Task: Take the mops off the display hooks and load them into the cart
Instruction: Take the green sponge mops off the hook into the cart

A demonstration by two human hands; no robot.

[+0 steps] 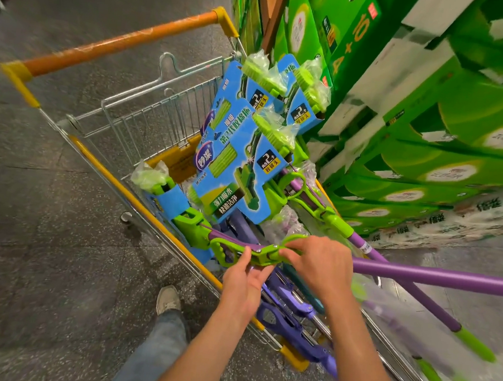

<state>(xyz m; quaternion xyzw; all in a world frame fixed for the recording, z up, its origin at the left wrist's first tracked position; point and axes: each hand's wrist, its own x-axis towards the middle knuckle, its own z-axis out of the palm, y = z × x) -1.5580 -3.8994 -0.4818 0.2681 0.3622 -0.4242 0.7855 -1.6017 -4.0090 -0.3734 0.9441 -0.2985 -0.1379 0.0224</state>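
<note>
You are holding a long sponge mop with a purple metal shaft and lime-green plastic squeeze lever [256, 252] across the near end of the wire shopping cart with yellow edge trim and an orange push bar [138, 201]. Its head, wrapped in a blue card sleeve, rests at the cart's left rim; its shaft runs out to the right, over the cart's right side.

Your left hand [243, 281] pinches the green lever assembly from below, thumb on top and fingers curled under it. Your right hand [319, 266] is clamped over the joint where the lever meets the shaft, fingers wrapped round it.

Several more mops in blue printed card packaging [241, 155] already stand head-up at the far end of the cart, against the stacked green cartons [435, 122] on the right.

Handling, as a judgement:
- Expect a light, stiff, end-heavy item; the long shaft will swing.
- The hinged lever may fold or pinch; grip the shaft just beside it instead.
- The smooth shaft may slide; keep one hand near the head.
- The card sleeve and plastic wrap tear easily; do not lift by them.
</note>
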